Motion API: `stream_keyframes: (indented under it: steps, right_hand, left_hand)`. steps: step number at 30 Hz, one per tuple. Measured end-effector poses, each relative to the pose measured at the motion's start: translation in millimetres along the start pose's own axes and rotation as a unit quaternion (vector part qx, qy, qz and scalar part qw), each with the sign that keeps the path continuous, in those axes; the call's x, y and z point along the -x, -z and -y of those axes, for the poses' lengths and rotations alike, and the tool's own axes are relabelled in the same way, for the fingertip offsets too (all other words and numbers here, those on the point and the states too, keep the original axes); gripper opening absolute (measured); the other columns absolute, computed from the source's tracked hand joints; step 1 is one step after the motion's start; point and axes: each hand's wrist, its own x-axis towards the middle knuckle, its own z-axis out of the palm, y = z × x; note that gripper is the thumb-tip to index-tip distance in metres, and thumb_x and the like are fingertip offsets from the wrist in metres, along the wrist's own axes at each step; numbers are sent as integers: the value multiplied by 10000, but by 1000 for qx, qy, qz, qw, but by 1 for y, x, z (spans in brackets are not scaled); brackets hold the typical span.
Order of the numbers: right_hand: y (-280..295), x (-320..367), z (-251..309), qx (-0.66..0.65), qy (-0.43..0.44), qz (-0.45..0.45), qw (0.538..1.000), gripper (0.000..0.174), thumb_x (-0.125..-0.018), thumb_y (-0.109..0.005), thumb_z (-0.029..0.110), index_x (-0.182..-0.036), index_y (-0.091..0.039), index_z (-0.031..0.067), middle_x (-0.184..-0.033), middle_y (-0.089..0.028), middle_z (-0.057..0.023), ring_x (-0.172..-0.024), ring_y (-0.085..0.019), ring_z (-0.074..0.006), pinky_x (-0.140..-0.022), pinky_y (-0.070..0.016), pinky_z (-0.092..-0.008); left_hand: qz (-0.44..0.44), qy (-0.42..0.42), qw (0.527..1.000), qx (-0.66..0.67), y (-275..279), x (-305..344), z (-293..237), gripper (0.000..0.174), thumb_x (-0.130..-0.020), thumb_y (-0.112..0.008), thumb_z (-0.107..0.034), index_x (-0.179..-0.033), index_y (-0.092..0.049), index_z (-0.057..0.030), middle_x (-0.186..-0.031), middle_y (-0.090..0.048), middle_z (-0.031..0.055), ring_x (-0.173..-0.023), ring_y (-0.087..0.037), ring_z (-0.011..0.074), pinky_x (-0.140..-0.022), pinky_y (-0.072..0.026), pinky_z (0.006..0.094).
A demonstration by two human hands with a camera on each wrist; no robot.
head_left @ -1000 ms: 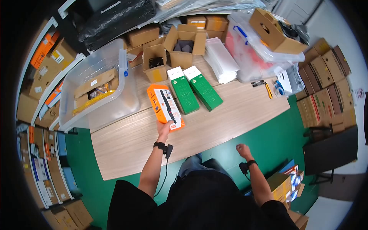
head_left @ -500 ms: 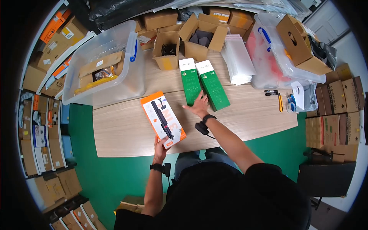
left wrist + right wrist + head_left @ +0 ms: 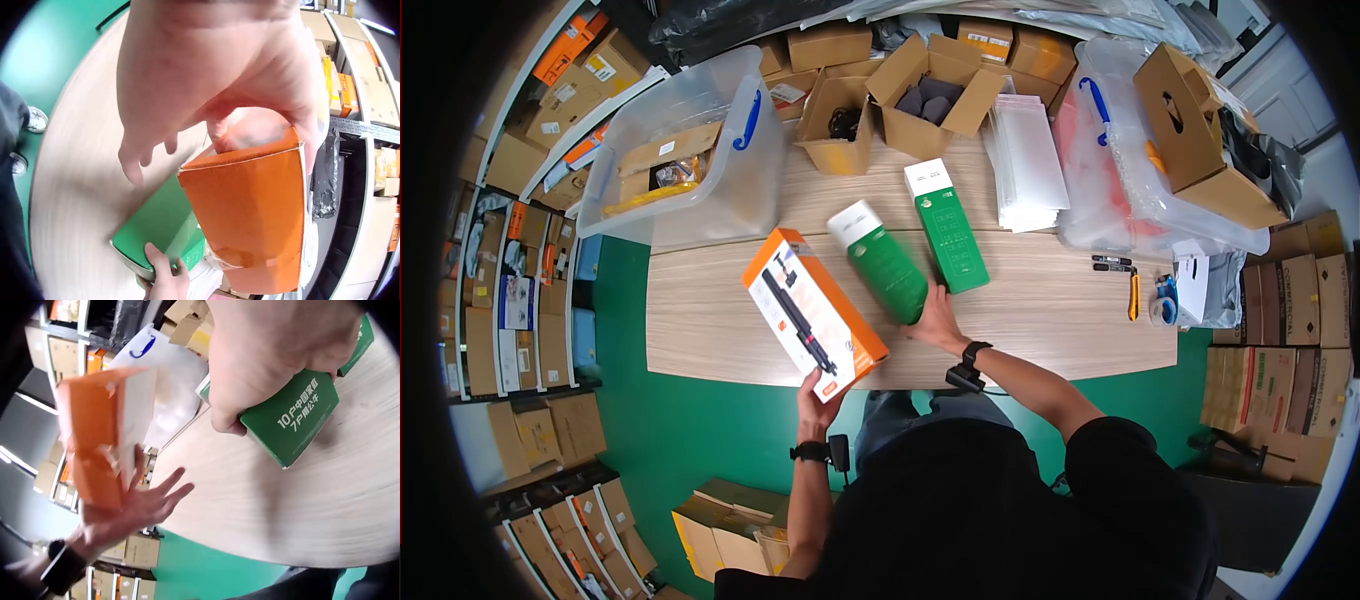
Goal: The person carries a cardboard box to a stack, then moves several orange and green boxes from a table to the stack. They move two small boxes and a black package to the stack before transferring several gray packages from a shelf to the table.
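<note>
The left hand (image 3: 819, 402) grips the near end of an orange and white box (image 3: 810, 318) printed with a black stick-like device. In the left wrist view, the thumb and a finger pinch the orange box (image 3: 250, 212) while other fingers extend. The right hand (image 3: 938, 325) holds the near end of a green box with a white end (image 3: 886, 270), which lies slanted and looks blurred. In the right wrist view, the fingers wrap the green box (image 3: 294, 419). A second green box (image 3: 952, 240) lies on the table just right of it.
Clear plastic bins stand at the left (image 3: 740, 190) and right (image 3: 1100, 215) of the table (image 3: 1050, 320). Open cartons (image 3: 835, 155) and a stack of clear sleeves (image 3: 1027, 170) line the back. Markers, a yellow cutter (image 3: 1134, 295) and blue tape (image 3: 1163, 305) lie at the right.
The right hand came in from beside the table, took hold of the left green box and shifted it nearer, away from the other. The orange box moved left and toward the body.
</note>
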Motion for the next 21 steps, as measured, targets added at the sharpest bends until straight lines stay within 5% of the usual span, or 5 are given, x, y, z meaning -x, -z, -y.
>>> stream_keyframes:
  steps: [8,13,17,19,21]
  right_hand:
    - [18,53,1,-4,184,143,972,844,-629,-781,430,-1293,-483,4,-1359,-369,-292,-1237,-358,-418,-1054,-319,-484]
    - [17,52,-26,-116,222,286,925,699,-690,-761,367,-1238,-530,0,-1295,-478,-231,-1211,-435,-368,-1015,-376,-414]
    - [46,8,-37,58,112,431,894,442,-759,-697,249,-1115,-598,7,-1245,-529,-222,-1129,-521,-342,-899,-464,-414]
    - [65,-9,-51,-56,34,202,977,336,-771,-673,217,-1020,-627,-4,-1232,-520,-244,-1090,-540,-366,-834,-487,-441]
    - [81,-31,-53,72,51,-106,990,525,-767,-709,266,-1175,-549,-23,-1263,-480,-261,-1121,-518,-394,-858,-475,-448]
  left_hand:
    - [-32,67,995,-65,-48,-30,56,602,-864,-586,-457,-1360,-438,-150,-1359,-513,81,-1293,-410,347,-1041,-170,673]
    - [-72,63,990,-105,-34,-31,68,680,-860,-542,-551,-1411,-393,-183,-1445,-436,92,-1362,-320,376,-1034,-78,722]
    - [-88,58,976,-190,-29,-37,66,575,-861,-572,-535,-1312,-487,-190,-1268,-584,38,-1213,-493,280,-1023,-249,604]
    - [-90,45,974,-205,-36,-33,71,553,-852,-585,-532,-1288,-497,-204,-1213,-606,15,-1139,-541,218,-973,-356,476]
    - [-127,34,967,-219,-42,-27,71,579,-841,-589,-543,-1300,-483,-208,-1223,-600,11,-1141,-539,221,-976,-352,478]
